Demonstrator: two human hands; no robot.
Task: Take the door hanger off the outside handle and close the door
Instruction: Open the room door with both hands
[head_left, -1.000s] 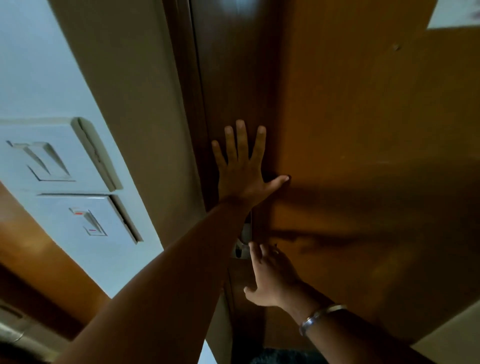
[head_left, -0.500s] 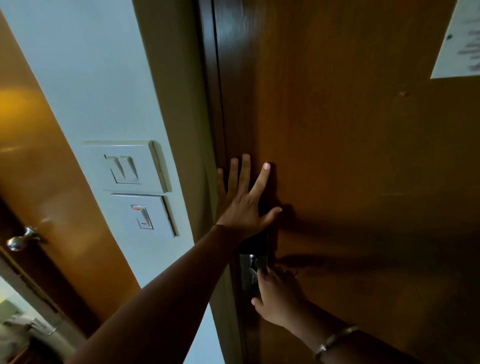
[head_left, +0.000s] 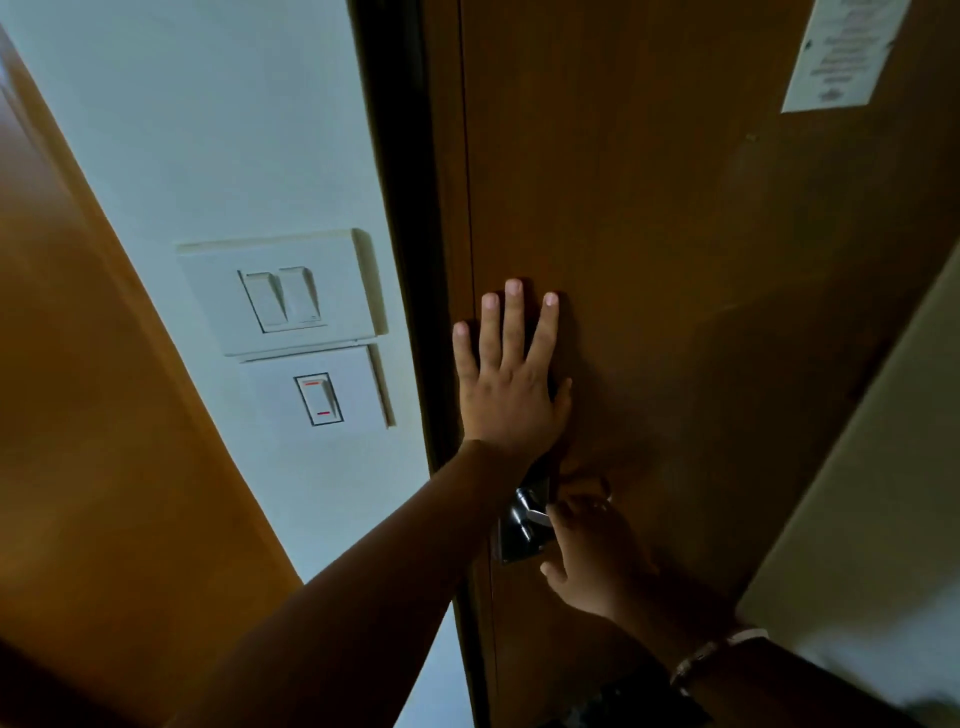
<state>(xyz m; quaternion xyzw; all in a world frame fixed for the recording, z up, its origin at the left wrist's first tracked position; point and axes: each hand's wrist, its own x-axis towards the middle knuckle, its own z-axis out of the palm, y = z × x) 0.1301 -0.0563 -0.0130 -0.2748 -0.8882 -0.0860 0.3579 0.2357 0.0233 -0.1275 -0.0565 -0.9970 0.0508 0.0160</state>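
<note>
Brown wooden door (head_left: 675, 260) is sitting shut against its frame; the left hand (head_left: 511, 384) is pressing flat, fingers spread, the right hand (head_left: 592, 545) curling around the metal lock hardware (head_left: 522, 525). No hanger visible; latching seems next.

door notice (head_left: 841, 52), print too blurred

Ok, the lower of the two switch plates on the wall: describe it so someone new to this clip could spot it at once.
Start at the brown door where the left hand lies flat. Left of its dark frame is a pale wall with two white plates stacked. The lower switch plate sits directly under the upper plate; it has one rocker with red marks, while the upper has two plain rockers.
</note>
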